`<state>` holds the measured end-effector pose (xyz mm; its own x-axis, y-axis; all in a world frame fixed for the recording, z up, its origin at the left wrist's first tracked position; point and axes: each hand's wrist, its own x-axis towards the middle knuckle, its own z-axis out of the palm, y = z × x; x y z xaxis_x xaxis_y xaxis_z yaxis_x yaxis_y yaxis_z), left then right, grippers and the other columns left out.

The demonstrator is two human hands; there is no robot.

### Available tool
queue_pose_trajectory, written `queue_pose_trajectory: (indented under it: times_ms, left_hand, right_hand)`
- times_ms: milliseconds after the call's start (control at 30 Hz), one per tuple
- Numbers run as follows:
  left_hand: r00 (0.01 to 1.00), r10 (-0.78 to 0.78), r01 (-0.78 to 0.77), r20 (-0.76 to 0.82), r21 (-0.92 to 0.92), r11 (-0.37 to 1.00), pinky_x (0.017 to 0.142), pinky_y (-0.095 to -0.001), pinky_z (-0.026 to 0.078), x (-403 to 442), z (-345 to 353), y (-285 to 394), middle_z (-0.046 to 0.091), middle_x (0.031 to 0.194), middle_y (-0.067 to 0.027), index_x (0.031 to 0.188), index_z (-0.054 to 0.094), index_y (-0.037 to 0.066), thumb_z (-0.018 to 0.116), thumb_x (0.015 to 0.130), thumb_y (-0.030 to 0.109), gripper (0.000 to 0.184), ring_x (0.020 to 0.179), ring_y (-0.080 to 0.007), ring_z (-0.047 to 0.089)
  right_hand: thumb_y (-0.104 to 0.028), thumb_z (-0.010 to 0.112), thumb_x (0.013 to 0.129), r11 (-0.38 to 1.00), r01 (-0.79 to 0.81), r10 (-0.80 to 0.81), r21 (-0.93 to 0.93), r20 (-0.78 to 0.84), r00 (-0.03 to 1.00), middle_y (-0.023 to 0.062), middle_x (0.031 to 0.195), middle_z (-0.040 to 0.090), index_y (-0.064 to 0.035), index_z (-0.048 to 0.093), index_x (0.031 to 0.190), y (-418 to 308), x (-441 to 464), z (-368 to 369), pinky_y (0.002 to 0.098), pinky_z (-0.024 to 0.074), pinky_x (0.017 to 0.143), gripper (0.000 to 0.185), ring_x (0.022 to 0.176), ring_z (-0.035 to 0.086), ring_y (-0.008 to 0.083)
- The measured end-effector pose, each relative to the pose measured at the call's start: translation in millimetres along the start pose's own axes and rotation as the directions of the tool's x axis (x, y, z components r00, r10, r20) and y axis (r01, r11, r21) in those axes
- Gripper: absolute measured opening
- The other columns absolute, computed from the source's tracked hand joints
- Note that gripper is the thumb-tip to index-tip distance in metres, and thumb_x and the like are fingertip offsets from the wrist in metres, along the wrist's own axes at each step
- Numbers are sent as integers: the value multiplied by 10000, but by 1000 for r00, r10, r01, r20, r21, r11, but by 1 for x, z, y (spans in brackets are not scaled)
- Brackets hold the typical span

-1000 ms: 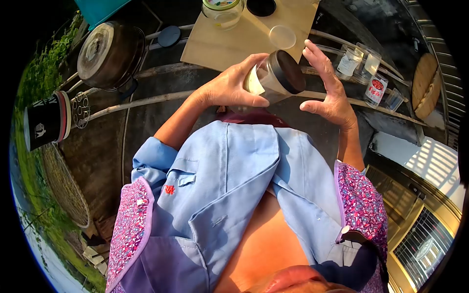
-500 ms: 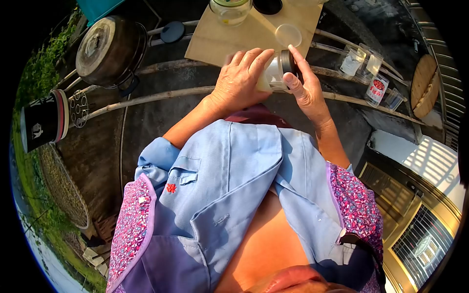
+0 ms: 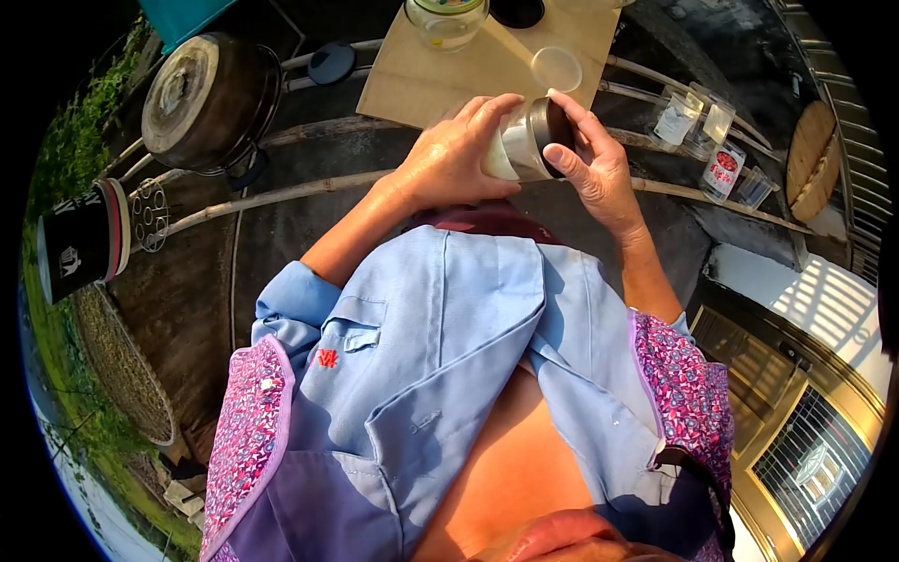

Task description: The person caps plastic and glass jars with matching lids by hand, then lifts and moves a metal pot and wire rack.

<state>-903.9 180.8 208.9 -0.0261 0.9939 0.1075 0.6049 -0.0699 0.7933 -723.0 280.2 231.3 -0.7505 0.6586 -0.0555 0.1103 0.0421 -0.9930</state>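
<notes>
A clear jar (image 3: 520, 142) with a black lid (image 3: 555, 136) lies tilted on its side in the air between my hands, in front of my chest. It looks whitish or pale at its base end. My left hand (image 3: 454, 155) wraps around the base end of the jar. The fingers of my right hand (image 3: 596, 164) grip the black lid, with the thumb on the near side and the index finger stretched along the far side. Just beyond my hands, a clear round lid (image 3: 557, 69) lies on a wooden board (image 3: 403, 89).
A glass jar (image 3: 447, 28) stands at the board's far edge. To the left are a large dark pot (image 3: 211, 103), a dark disc (image 3: 331, 64) and a black container (image 3: 80, 239). Clear containers (image 3: 676, 120), a red-labelled container (image 3: 723, 172) and a round wooden piece (image 3: 813, 161) sit right, on bamboo poles (image 3: 309, 185).
The jar has turned and come slightly nearer, showing more of its side and black lid. My left hand has slid lower around its base; my right hand stays at the lid.
</notes>
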Motion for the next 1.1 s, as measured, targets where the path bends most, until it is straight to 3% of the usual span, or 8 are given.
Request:
queue_pose_trajectory:
  times_ms: [167, 233, 333, 467, 667, 733, 900, 1100]
  left_hand:
    - [984, 116, -75, -134, 280, 957, 932, -412, 425, -6, 4, -4, 492, 1237, -143, 1338, 363, 95, 793, 596, 234, 869, 1135, -336, 492]
    - [1000, 26, -25, 5, -170, 985, 953, -397, 417, -5, -5, -8, 493, 1241, -164, 1347, 354, 79, 802, 595, 240, 890, 1147, -321, 496]
    - [976, 43, 42, 211, -382, 923, 968, -380, 410, -1, -14, -12, 496, 1241, -181, 1356, 338, 61, 813, 585, 245, 924, 1151, -309, 499]
    - [993, 74, -54, 93, -199, 979, 964, -379, 413, -2, -8, -12, 482, 1252, -174, 1350, 341, 54, 809, 582, 246, 920, 1150, -315, 491]
    - [979, 169, -119, -117, 351, 929, 937, -420, 391, -11, 5, -13, 479, 1249, -90, 1326, 397, 150, 781, 556, 221, 864, 1101, -296, 488]
    - [980, 175, -130, -96, 361, 923, 940, -419, 389, -14, 4, -13, 492, 1231, -106, 1323, 391, 139, 782, 566, 227, 857, 1093, -314, 490]
    - [999, 27, -24, -32, 88, 996, 937, -414, 387, -16, 1, -15, 512, 1196, -127, 1311, 388, 118, 785, 569, 231, 849, 1070, -334, 493]
    - [990, 132, -110, -59, 284, 952, 928, -423, 382, -23, 6, -20, 520, 1175, -134, 1301, 394, 103, 791, 559, 233, 852, 1060, -333, 497]
  right_hand:
    - [-635, 476, 844, 975, -74, 105, -210, 142, 984, 209, 1379, 392, 31, 307, 1388, -5, 2, -14, 330, 277, 1058, 876, 1285, 372, 239]
    - [-512, 632, 789, 967, 98, -43, -235, 228, 973, 156, 1410, 374, -66, 355, 1391, -20, 2, -27, 352, 270, 1074, 799, 1304, 360, 264]
    - [-375, 733, 725, 881, 310, -170, -358, 372, 913, 113, 1413, 377, -129, 424, 1361, -32, 6, -26, 366, 280, 1076, 749, 1299, 369, 274]
    - [-242, 775, 683, 856, 282, -128, -434, 350, 928, 118, 1403, 389, -135, 494, 1306, -27, 12, -15, 363, 317, 1055, 691, 1282, 393, 278]
    - [-634, 565, 782, 833, -116, 168, -541, 48, 985, 192, 1264, 513, -31, 404, 1342, 1, 14, -6, 381, 417, 959, 838, 1113, 547, 331]
    - [-662, 533, 783, 943, -233, 271, -237, 143, 952, 183, 1340, 448, -59, 365, 1376, -10, 11, -12, 385, 403, 978, 862, 1193, 489, 312]
    - [-234, 791, 659, 872, 248, -65, -422, 403, 913, 82, 1432, 335, -167, 420, 1360, -20, 6, -15, 383, 409, 989, 795, 1261, 409, 263]
    - [-281, 760, 704, 939, -6, 78, -344, 198, 977, 115, 1246, 441, -103, 462, 1301, 10, 8, 1, 348, 490, 876, 690, 1080, 533, 223]
